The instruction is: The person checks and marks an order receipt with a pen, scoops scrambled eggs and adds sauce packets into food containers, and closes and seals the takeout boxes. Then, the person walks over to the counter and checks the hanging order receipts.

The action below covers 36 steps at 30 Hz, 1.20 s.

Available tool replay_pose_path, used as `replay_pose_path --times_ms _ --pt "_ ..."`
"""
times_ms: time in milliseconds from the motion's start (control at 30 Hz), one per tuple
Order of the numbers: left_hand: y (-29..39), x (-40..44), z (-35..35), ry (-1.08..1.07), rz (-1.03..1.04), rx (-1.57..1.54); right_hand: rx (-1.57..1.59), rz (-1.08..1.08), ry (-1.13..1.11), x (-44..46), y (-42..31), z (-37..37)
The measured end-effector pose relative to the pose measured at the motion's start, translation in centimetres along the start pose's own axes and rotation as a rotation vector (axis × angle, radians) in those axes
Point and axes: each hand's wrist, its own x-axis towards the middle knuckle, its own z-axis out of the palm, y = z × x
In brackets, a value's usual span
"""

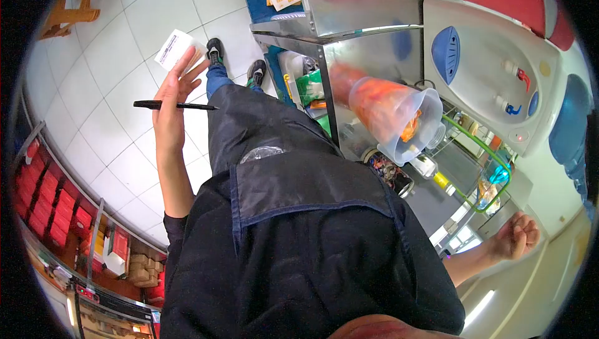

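Out over the tiled floor, my left hand (171, 105) holds a black pen (150, 104) crosswise against the fingers. A small white card or packet with printed text (172, 50) is at the tips of those same fingers; whether it is one piece or a stack I cannot tell. My right hand (519, 237) is raised at the far right, curled into a fist, with nothing seen sticking out of it. A dark apron (318, 183) covers my front.
Stacked translucent plastic cups (419, 121) with orange contents stand by a metal counter (374, 52) on the right. Beyond them is a water dispenser (480, 99) with red and blue taps. Shelves with red boxes (47, 195) line the left; a wooden stool (72, 11) stands upper left.
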Motion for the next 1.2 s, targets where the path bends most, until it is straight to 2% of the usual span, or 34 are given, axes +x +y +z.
replay_pose_path --times_ms 67,267,333,400,467,500,533,600,633,700,1000,1200 --pt "0.1 0.2 0.0 -0.005 0.006 0.023 -0.027 -0.006 0.051 0.0 -0.1 0.6" --pt "0.4 0.3 0.2 -0.013 0.002 0.039 0.110 0.024 0.001 0.1 0.5 -0.6" --pt "0.3 0.5 0.1 -0.017 0.002 0.045 0.507 0.105 -0.376 1.3 1.2 0.7" --pt "0.3 0.5 0.2 -0.013 -0.012 0.041 0.391 0.213 -0.339 -0.5 3.6 0.6" --pt "0.3 0.6 0.2 0.003 -0.029 0.030 -0.110 0.608 -0.176 -2.6 8.3 4.4" --pt "0.4 0.7 0.0 0.002 -0.030 0.034 -0.216 0.827 -0.390 -1.0 6.8 13.3" --pt "0.3 0.7 -0.2 0.003 -0.031 0.035 -0.136 0.826 -0.420 -1.9 8.6 16.1" --pt "0.3 0.5 -0.6 -0.015 -0.012 0.030 -0.011 1.005 -0.355 -3.0 12.5 17.6" --pt "0.0 0.7 -0.9 -0.014 -0.026 0.049 -0.066 1.000 -0.299 -3.5 13.8 18.6" --pt "0.3 0.4 -1.1 0.009 -0.034 0.054 0.046 0.987 -0.262 -3.8 15.1 19.0" --pt "-1.0 0.3 -1.7 0.087 -0.039 0.003 0.054 1.026 -0.260 -3.4 15.6 20.6" --pt "-1.2 0.4 -1.3 0.072 -0.056 -0.042 -0.090 1.067 -0.357 -3.5 15.3 21.0"
